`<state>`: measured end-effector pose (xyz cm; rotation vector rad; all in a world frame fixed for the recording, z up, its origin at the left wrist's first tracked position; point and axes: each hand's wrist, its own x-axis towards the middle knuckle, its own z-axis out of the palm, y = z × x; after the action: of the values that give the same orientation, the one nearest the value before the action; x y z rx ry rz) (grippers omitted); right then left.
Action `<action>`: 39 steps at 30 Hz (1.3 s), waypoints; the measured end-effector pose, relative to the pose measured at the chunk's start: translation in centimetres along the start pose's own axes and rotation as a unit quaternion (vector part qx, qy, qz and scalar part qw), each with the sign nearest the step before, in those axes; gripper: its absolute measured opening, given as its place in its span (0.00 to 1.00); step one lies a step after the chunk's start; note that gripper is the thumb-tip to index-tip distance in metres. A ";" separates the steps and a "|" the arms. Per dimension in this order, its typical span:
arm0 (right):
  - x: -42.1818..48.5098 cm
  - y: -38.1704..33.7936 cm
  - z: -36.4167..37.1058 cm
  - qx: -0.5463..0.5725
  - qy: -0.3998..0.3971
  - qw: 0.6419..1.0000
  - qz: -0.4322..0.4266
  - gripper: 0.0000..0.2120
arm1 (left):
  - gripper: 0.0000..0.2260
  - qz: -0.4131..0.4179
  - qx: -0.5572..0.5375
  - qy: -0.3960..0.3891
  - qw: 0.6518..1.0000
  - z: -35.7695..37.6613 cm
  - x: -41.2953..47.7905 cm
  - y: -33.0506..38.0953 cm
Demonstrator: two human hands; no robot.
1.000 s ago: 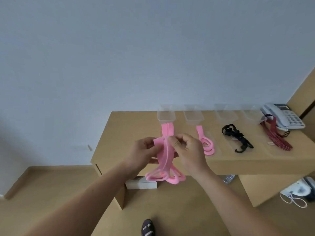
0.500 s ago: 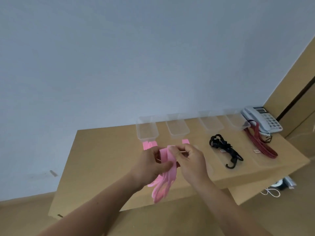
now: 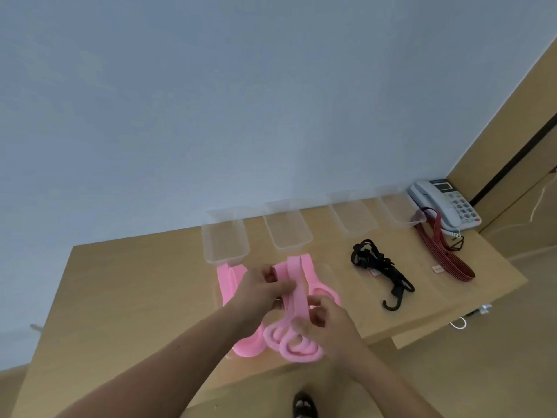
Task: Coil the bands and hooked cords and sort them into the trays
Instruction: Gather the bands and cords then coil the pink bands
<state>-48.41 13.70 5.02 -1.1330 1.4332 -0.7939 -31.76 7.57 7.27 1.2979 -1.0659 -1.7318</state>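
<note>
I have a pink band [image 3: 297, 307] in both hands, held above the wooden desk [image 3: 135, 282], in front of the leftmost tray [image 3: 224, 239] and a little to its right. My left hand [image 3: 262, 292] is nearer that tray. Its fingers are curled round the band's flat strips, with the thumb pressed across them. My right hand [image 3: 330, 327] is lower and farther from the tray, and its curled fingertips pinch the same band just above the point where it ends in a bunch of hanging loops. Those loops dangle past the desk's near edge. A second pink band [image 3: 229, 282] lies flat on the desk directly in front of the leftmost tray. One end of it almost touches the tray's front wall and the rest runs under my left wrist. More pink strips and a loop [image 3: 327, 292] lie on the desk to the right of that tray, behind the band I am holding. I cannot tell where they end and my own band begins. Three more clear trays line up to the right of the leftmost one: the second tray [image 3: 289, 233], the third tray [image 3: 352, 218] and the fourth tray [image 3: 398, 209]. All four show bare bottoms. Farther right, well apart from the leftmost tray, a black hooked cord [image 3: 379, 267] lies tangled with its hook toward me. Beyond it, a red cord [image 3: 443, 251] stretches toward a white telephone [image 3: 443, 200].
</note>
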 end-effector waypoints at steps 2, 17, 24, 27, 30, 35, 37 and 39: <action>1.2 0.5 -1.0 -0.052 -0.013 0.998 0.011 0.12 | 0.07 -0.018 0.020 0.026 0.999 0.7 1.7 -0.9; 13.6 3.4 -5.7 -0.195 -0.090 0.975 0.057 0.03 | 0.15 -0.140 0.201 0.160 0.956 2.9 14.7 -5.2; 13.1 5.8 -5.9 -0.424 -0.030 0.893 -0.146 0.12 | 0.35 -0.108 0.373 0.183 0.903 3.7 14.4 -6.9; 12.7 4.9 -6.2 -0.465 0.017 0.866 -0.183 0.16 | 0.36 -0.095 0.384 0.174 0.902 4.7 13.9 -7.3; 12.7 5.4 -6.8 -0.481 0.034 0.852 -0.205 0.21 | 0.38 -0.061 0.418 0.182 0.888 5.3 13.4 -7.6; 13.3 7.2 -7.9 -0.490 0.006 0.839 -0.235 0.18 | 0.31 -0.022 0.521 0.154 0.839 5.5 11.6 -8.7; 13.6 7.2 -8.0 -0.481 0.001 0.837 -0.263 0.18 | 0.26 -0.024 0.540 0.137 0.830 5.6 10.8 -9.0; 13.7 7.2 -7.9 -0.481 -0.009 0.834 -0.270 0.17 | 0.24 -0.029 0.544 0.127 0.829 5.8 10.3 -9.2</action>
<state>-57.03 2.20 -4.82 -2.3861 1.5343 -0.3781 -40.48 3.29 -4.14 2.1485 -1.9644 -0.8452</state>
